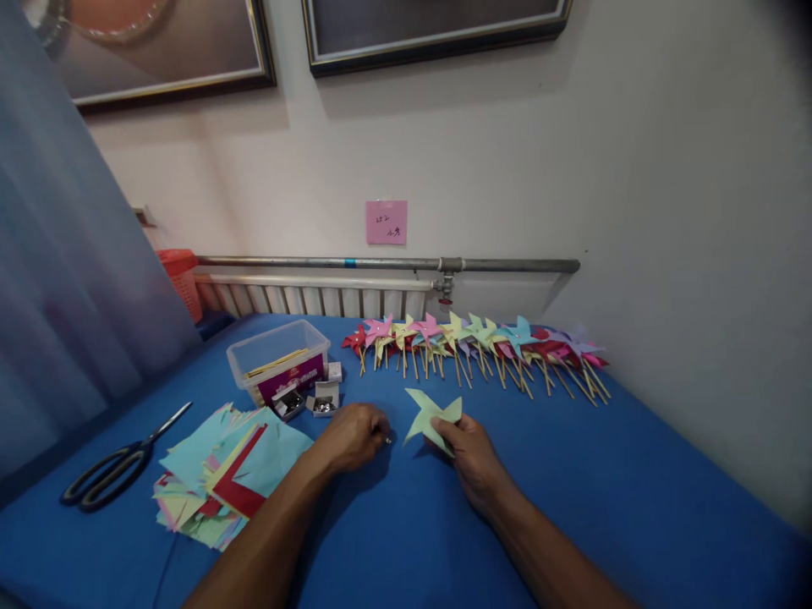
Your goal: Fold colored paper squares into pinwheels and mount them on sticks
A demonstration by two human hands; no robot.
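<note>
My right hand [470, 457] pinches a pale green folded paper pinwheel [430, 416] just above the blue table [571, 491]. A little to its left, my left hand [353, 436] rests on the cloth with its fingers closed around a small metal pin [387, 439] whose tip shows at the fingertips. Both hands are close together near the table's middle. Behind them lies a long row of finished paper pinwheels on wooden sticks [475, 347] in pink, green, blue, red and purple.
A stack of coloured paper squares [222, 474] lies at the left, with black scissors [117, 467] beyond it. A clear plastic box [279, 359] and two small open pin boxes [308, 399] stand behind the paper. A radiator and pipe [381, 264] run along the wall.
</note>
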